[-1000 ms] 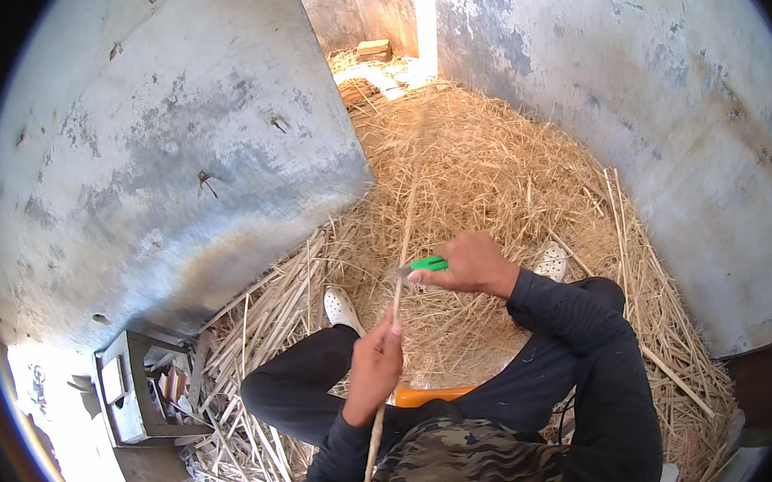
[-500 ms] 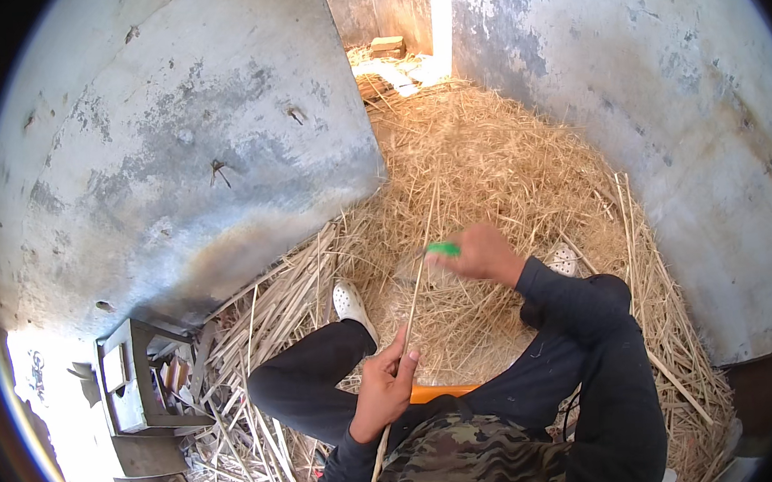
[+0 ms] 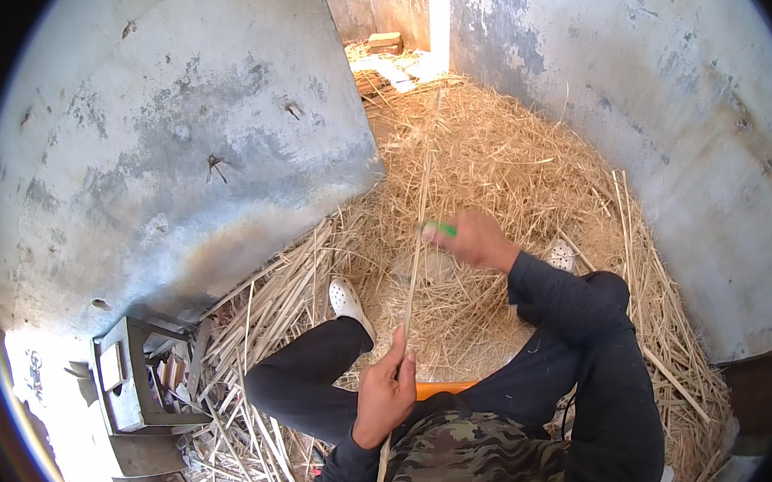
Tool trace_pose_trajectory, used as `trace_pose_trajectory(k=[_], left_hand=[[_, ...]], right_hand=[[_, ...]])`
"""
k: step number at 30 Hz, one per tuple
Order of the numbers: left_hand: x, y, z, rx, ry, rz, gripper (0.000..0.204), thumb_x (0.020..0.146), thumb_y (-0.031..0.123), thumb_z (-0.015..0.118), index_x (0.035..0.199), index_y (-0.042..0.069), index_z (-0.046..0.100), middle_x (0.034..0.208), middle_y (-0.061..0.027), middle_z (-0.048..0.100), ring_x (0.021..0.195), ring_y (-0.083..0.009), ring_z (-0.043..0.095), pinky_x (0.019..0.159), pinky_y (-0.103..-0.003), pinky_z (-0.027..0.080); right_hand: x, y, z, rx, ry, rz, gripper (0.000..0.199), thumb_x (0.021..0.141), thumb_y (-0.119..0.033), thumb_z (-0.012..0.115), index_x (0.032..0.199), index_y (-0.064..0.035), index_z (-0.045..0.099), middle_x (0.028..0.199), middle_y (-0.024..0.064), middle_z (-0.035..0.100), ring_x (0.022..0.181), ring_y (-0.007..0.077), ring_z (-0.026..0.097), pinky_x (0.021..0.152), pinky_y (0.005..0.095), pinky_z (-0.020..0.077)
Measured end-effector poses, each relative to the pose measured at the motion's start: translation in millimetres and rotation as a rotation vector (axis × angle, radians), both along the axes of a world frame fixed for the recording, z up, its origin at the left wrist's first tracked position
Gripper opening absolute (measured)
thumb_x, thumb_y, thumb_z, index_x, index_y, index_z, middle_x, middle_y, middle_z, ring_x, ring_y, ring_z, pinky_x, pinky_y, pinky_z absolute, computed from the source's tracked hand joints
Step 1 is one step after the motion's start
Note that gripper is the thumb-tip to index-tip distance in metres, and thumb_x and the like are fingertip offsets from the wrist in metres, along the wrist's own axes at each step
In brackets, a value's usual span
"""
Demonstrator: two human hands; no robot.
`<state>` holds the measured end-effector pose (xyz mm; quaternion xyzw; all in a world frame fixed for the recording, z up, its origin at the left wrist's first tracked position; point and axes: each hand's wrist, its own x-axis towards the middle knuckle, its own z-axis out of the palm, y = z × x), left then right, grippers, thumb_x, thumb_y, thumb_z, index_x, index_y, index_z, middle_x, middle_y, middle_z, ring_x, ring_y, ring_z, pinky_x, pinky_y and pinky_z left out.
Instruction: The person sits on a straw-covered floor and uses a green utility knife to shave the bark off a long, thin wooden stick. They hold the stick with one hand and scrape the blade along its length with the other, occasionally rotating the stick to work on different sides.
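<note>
My left hand (image 3: 384,395) is closed round a long thin pale strip (image 3: 418,270), possibly bamboo or cane. Its thumb lies along the strip. From there the strip runs up and away over the straw, and its near end passes down by my left forearm. Slightly blurred, my right hand (image 3: 479,240) grips a tool with a green handle (image 3: 440,229) right beside the strip, farther out than my left hand. The tool's working end is too blurred to make out, and whether it touches the strip I cannot tell.
Straw-like shavings (image 3: 506,161) are heaped in front of me. Long split strips (image 3: 273,289) lie at the left, and more (image 3: 671,346) at the right. Weathered walls (image 3: 190,129) stand on both sides. A small wooden box-like stand (image 3: 131,375) is at the left; bricks (image 3: 385,41) lie far back.
My right hand with the green-handled tool has moved slightly away from me along the strip. My left hand keeps its hold with little movement.
</note>
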<state>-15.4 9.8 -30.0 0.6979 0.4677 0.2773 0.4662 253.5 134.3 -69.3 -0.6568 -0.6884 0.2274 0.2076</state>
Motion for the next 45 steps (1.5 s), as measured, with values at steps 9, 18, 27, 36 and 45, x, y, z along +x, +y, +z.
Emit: trace_pose_trajectory(k=[9,18,27,36,45], left_hand=[[4.3,-6.5,2.0,0.032,-0.051,0.030,0.044,0.092,0.005,0.053,0.135,-0.004,0.046,0.068,-0.0180,0.058,0.059,-0.0057,0.049,0.055,-0.024,0.042],[5.2,-32.4,16.8,-0.008,0.071,-0.140,0.044,0.091,0.003,0.053,0.135,-0.005,0.047,0.060,-0.0042,0.046,0.057,-0.0045,0.036,0.050,-0.021,0.035],[1.1,-11.0,5.8,-0.368,-0.252,0.055,0.045,0.097,0.009,0.052,0.140,0.001,0.043,0.057,0.0027,0.043,0.047,-0.0014,0.038,0.044,-0.020,0.030],[3.1,-25.0,26.5,-0.480,-0.311,0.016,0.046,0.098,0.009,0.051,0.142,0.000,0.040,0.067,0.0099,0.042,0.054,0.0016,0.034,0.048,-0.016,0.029],[7.0,-21.5,32.4,-0.083,-0.108,-0.079,0.044,0.096,0.003,0.050,0.137,-0.008,0.042,0.087,-0.0025,0.061,0.077,-0.0025,0.049,0.068,-0.018,0.042]], right_hand=[[2.9,-5.8,-2.0,0.193,-0.112,-0.044,0.077,0.086,-0.078,0.033,0.081,-0.0128,0.073,0.045,0.0029,0.045,0.039,0.0181,0.044,0.039,0.0350,0.0345],[114.4,29.3,-1.4,0.383,-0.368,-0.404,0.057,0.090,-0.061,0.049,0.083,-0.0104,0.073,0.057,0.0077,0.061,0.055,0.0228,0.061,0.053,0.0377,0.0497],[23.9,-23.8,6.2,0.095,-0.209,-0.037,0.078,0.083,-0.080,0.037,0.074,-0.0103,0.072,0.053,0.0102,0.056,0.050,0.0252,0.057,0.047,0.0393,0.0435],[33.9,-12.1,10.2,0.253,-0.174,-0.030,0.078,0.084,-0.080,0.033,0.068,-0.0127,0.070,0.044,0.0068,0.051,0.040,0.0235,0.052,0.039,0.0374,0.0387],[42.4,-2.2,4.5,0.152,-0.153,-0.079,0.068,0.084,-0.077,0.041,0.082,-0.0189,0.077,0.043,0.0056,0.047,0.037,0.0202,0.043,0.038,0.0369,0.0348]])
